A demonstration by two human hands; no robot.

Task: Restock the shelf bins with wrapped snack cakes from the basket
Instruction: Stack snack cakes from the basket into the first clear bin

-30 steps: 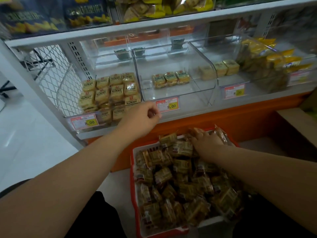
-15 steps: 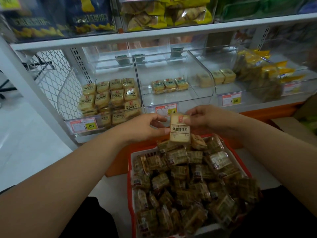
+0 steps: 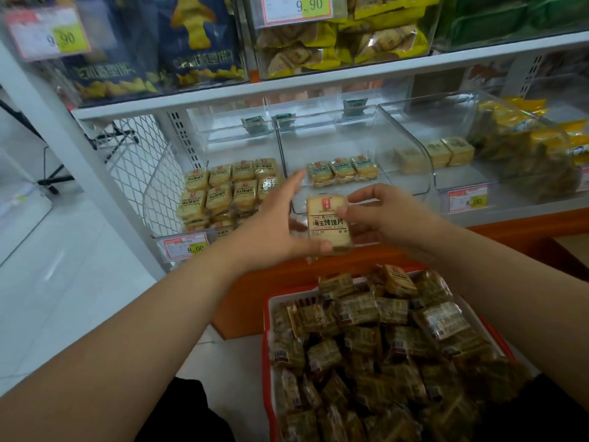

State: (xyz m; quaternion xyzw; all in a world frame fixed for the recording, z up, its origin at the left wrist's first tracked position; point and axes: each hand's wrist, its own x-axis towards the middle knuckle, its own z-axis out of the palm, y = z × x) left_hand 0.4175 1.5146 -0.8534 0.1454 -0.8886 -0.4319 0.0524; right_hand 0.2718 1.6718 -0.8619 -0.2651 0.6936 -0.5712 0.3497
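Note:
Both hands hold one wrapped snack cake point(image 3: 329, 223) upright in front of the middle clear bin point(image 3: 404, 148). My left hand point(image 3: 274, 228) supports it from the left and below, thumb on its bottom edge. My right hand point(image 3: 379, 215) pinches its right side. The middle bin holds a row of three cakes point(image 3: 342, 170). The left bin point(image 3: 232, 191) is stacked with several cakes. Below, the red basket point(image 3: 267, 342) is heaped with wrapped cakes point(image 3: 376, 352).
A third bin point(image 3: 452, 151) to the right holds a few pale cakes, and yellow packets point(image 3: 535, 145) fill the far right one. Price tags point(image 3: 186, 247) hang on the bin fronts. An upper shelf point(image 3: 287, 86) carries bagged snacks. White tiled floor point(image 3: 63, 282) lies on the left.
The right hand lifted a cake out of the basket and the left hand met it. Both hands have since raised it toward the middle bin's front.

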